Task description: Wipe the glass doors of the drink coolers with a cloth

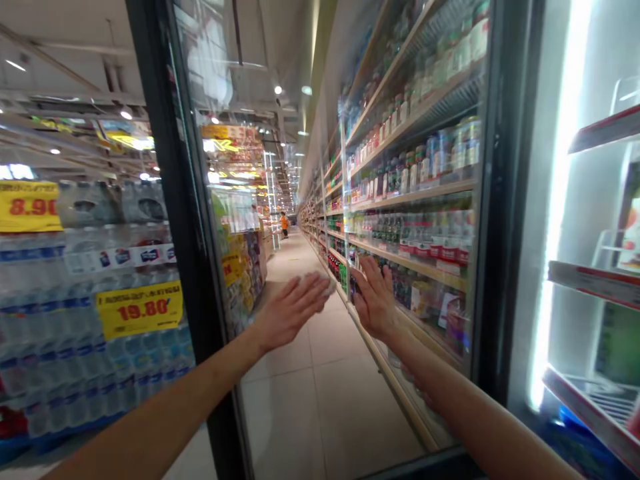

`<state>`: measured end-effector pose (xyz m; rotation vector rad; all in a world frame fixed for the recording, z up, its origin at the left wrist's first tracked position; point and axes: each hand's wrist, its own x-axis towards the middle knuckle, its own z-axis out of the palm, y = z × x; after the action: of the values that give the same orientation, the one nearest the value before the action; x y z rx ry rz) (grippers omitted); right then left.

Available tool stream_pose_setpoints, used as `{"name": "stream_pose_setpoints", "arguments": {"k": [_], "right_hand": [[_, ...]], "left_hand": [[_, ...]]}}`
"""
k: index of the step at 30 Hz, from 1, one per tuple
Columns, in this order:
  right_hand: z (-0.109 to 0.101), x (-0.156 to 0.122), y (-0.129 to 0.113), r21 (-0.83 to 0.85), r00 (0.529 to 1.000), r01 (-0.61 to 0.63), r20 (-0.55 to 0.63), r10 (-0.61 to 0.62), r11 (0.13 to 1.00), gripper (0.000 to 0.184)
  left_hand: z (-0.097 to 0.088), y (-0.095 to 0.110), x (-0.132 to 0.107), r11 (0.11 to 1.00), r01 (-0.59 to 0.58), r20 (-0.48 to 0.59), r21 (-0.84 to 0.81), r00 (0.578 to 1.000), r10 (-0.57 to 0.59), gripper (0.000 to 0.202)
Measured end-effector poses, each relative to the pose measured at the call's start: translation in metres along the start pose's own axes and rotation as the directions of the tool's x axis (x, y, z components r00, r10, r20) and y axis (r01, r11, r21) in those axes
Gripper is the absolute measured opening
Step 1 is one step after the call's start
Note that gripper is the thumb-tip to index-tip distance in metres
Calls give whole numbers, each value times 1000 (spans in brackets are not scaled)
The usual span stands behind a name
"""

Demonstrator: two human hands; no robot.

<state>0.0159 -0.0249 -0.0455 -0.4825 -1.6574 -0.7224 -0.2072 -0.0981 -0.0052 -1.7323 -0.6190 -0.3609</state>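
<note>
Glass door [333,220] with black frame [186,200] takes the middle of the picture, from the upper left of centre to the lower right, and both hands are raised before its pane. Left hand [295,312] is just below the centre of the frame; it is stretched flat, its fingers straight and lying close together, pointing to the upper right, and the fingertips are blurred. Right hand [376,299] is just beside it, a little to the right, with the palm extended and the fingers slightly spread and pointing up and to the left. Whether the hands touch the glass or stay a little apart from it, I cannot tell. In the pane, at centre right, one sees long shelves [410,197] with rows of bottles and cans, and beside them a pale tiled floor [300,393] that runs away to the centre, where a person in orange [284,225] is small and far. On the right edge of the frame, a bright light strip [556,220] stands next to fridge shelves [595,287] with goods. At the left, packs of bottled water [45,300] are piled high, and yellow price sign [140,310] shows 19.80.
</note>
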Motion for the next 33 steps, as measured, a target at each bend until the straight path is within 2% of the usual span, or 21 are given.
{"name": "stream_pose_setpoints", "arguments": {"k": [2,3,4,6,8,9,10,12,14,16,18,20,23,25,27,29,31,33], "right_hand": [[0,-3,2,-14,1000,10,8,-9,1000,56],[-1,-4,4,-24,1000,10,13,-10,1000,55],[-2,-6,7,-35,1000,7,15,-6,999,55],[-5,-7,14,-62,1000,-16,10,16,998,54],[-9,-7,22,-89,999,-49,3,50,995,53],[-10,-8,26,-101,998,-65,-4,65,993,53],[-12,-8,29,-112,997,-77,-11,76,991,52],[-15,-10,35,-130,996,-92,-16,91,987,52],[-17,-12,38,-145,995,-101,-13,100,984,51],[-17,-14,40,-161,995,-102,3,104,982,51],[-18,-16,42,-176,995,-98,16,102,979,51],[-18,-16,46,-191,995,-99,11,103,977,51],[-22,-17,55,-209,992,-125,-32,121,970,50],[-26,-19,62,-217,988,-153,-55,144,964,51],[-31,-22,69,-222,984,-177,-51,170,959,52],[-36,-27,74,-225,983,-183,-38,180,957,54],[-40,-32,78,-228,985,-175,-32,172,958,55],[-43,-35,81,-235,986,-167,-48,160,958,56]], "left_hand": [[3,6,0,996,-82,13,-24,997,82,42],[3,1,4,996,-81,16,-21,997,81,43],[1,-7,11,999,-37,11,-7,999,37,45],[-2,-32,29,986,162,-39,29,986,-161,48],[-4,-52,47,931,364,-118,38,927,-357,48],[-3,-56,54,914,405,-140,34,907,-397,48],[-2,-54,58,915,402,-146,31,907,-394,48],[3,-37,60,953,302,-116,31,948,-296,48],[10,-9,54,988,157,-62,16,986,-155,48],[16,14,49,1000,10,-29,-19,1000,-10,45],[20,20,54,997,-64,-32,-39,998,62,43],[19,9,70,1000,11,-63,-22,998,-13,44],[16,-13,102,967,254,-118,12,961,-251,47],[17,-13,114,962,273,-127,16,955,-269,47],[23,5,112,988,151,-95,1,984,-151,48],[31,29,101,999,-29,-52,-35,998,27,47],[39,45,91,978,-195,-29,-69,981,194,44],[42,46,94,963,-257,-33,-77,966,256,44]]}}
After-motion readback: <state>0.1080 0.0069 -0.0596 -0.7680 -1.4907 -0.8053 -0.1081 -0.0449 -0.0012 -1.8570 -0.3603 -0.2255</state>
